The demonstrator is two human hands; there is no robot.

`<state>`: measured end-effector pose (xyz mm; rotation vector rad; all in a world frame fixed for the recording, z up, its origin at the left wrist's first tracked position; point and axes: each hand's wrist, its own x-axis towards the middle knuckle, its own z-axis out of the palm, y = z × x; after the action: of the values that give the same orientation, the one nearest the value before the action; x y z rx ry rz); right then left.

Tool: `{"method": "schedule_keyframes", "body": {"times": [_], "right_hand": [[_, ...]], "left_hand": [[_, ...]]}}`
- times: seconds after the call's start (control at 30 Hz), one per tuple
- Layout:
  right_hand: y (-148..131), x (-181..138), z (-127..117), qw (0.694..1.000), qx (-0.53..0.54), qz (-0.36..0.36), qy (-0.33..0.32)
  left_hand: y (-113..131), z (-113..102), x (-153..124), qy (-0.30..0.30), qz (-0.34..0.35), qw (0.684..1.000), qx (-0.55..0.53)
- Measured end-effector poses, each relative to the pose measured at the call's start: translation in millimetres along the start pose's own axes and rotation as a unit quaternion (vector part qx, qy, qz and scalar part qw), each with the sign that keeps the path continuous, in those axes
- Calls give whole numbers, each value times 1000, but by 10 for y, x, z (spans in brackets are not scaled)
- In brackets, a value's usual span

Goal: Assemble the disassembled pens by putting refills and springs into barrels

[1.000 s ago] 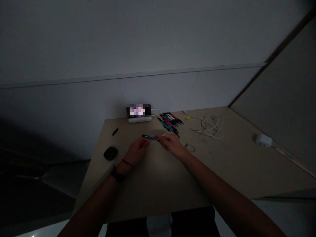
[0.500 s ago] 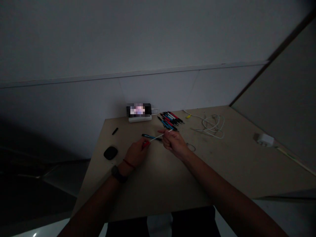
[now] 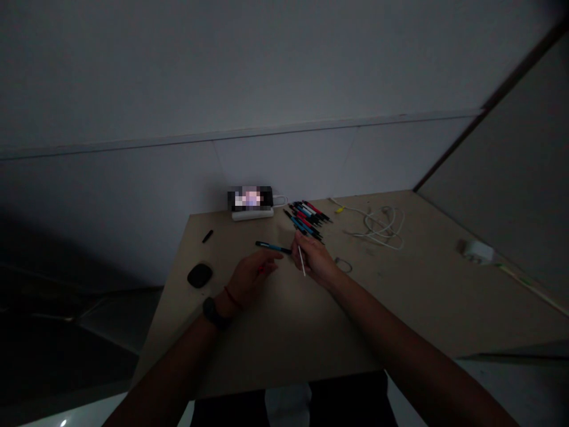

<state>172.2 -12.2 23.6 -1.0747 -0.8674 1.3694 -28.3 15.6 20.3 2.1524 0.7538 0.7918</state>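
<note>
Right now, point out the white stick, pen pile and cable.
white stick (image 3: 301, 261), head view, mid-shaft.
pen pile (image 3: 306, 217), head view, centre of heap.
cable (image 3: 377, 235), head view, coiled loops.

**A dim corner around our desk**

We sit at a tan wooden desk (image 3: 288, 338) pushed into a corner. Behind it rises a pale wall (image 3: 267, 71) crossed by a thin horizontal ledge (image 3: 178, 140). A darker panel (image 3: 524, 178) closes our right. The floor (image 3: 102, 332) lies in shadow, and light is low.
</note>
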Motion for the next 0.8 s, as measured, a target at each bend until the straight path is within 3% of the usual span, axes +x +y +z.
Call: {"method": "schedule_keyframes", "body": {"times": [0.13, 0.27, 0.4, 0.57, 0.8], "right_hand": [[7, -11, -8, 999, -13, 16, -26], [23, -39, -16, 995, -56, 36, -80], [36, -64, -28, 984, -97, 38, -141], [40, -85, -44, 964, -150, 51, -216], [22, -107, -44, 953, -159, 80, -245]], "left_hand": [[13, -8, 2, -15, 27, 1000, 3], [30, -10, 3, -13, 11, 1000, 13], [36, -13, -1, -5, -11, 1000, 22], [11, 5, 19, -20, 8, 999, 25], [-16, 12, 26, -74, -13, 993, 89]]}}
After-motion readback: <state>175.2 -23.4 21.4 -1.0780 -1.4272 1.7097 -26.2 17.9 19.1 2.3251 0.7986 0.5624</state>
